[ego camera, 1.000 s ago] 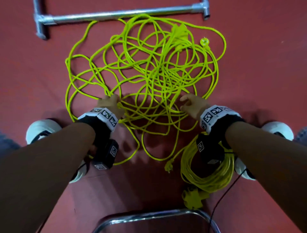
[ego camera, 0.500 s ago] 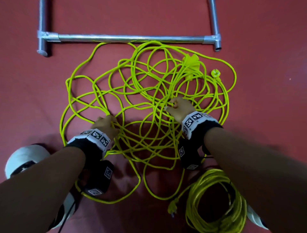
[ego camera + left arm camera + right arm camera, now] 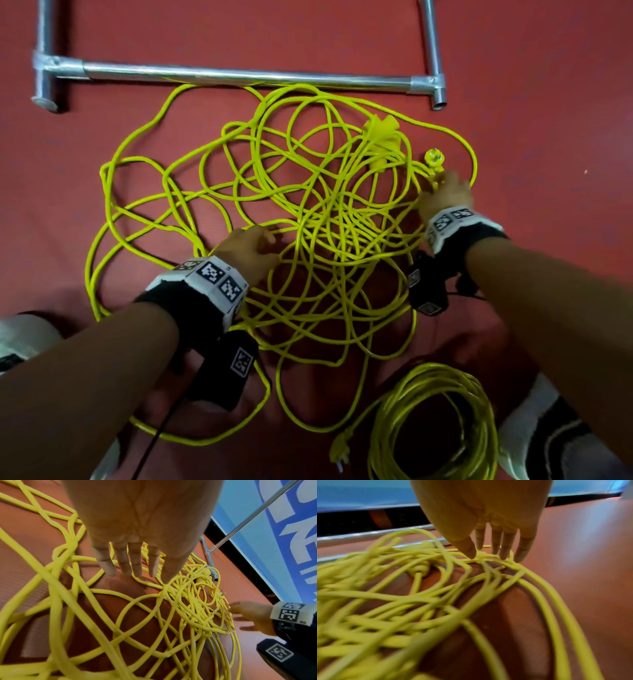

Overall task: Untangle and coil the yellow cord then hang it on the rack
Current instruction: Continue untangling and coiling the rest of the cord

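cord (image 3: 308, 212): thin glossy yellow tangle, frame centre | rack (image 3: 239, 73): round metal tube, top | coil (image 3: 435, 425): lower right | left hand (image 3: 246, 250), right hand (image 3: 445, 197): fingers straight, spread

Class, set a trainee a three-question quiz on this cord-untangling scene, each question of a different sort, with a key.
1. True or false: the left hand grips a strand of the tangled cord.
2. Multiple choice: the coiled cord lies (A) on the rack, (B) on the floor by the person's right shoe, (C) in the right hand.
3. Fill in: the right hand's fingertips reach the tangle's far right edge, close to a yellow ____.

Key: 1 false, its fingers are straight; 2 B; 3 plug.
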Motion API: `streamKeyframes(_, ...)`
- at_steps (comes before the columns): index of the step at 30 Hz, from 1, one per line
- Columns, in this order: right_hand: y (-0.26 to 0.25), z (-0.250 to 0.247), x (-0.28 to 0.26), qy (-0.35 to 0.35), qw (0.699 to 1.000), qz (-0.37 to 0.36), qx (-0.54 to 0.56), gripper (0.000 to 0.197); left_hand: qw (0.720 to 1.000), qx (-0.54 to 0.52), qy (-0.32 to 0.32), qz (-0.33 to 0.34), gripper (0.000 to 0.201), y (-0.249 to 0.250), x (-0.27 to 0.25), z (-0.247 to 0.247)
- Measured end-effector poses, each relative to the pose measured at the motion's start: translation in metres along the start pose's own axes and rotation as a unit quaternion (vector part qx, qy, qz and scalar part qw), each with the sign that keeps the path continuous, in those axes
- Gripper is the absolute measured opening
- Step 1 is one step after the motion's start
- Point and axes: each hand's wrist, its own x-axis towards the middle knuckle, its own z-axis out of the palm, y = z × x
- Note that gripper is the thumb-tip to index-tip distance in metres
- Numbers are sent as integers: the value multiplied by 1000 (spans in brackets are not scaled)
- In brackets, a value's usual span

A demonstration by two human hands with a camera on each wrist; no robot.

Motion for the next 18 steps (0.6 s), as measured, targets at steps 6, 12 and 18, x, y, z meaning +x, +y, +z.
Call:
streamKeyframes(6, 62, 10, 19, -44, 994, 92, -25, 35, 999, 36, -15, -5, 31, -1, 9, 15)
streamKeyframes(12, 66, -4, 8, 8, 998, 57, 40, 14, 997, 77, -13, -3, 29, 4, 1, 17)
streamKeyframes(18, 48, -52, -24, 100, 990, -73, 63, 24, 998, 26, 11, 48, 28, 42, -23, -11)
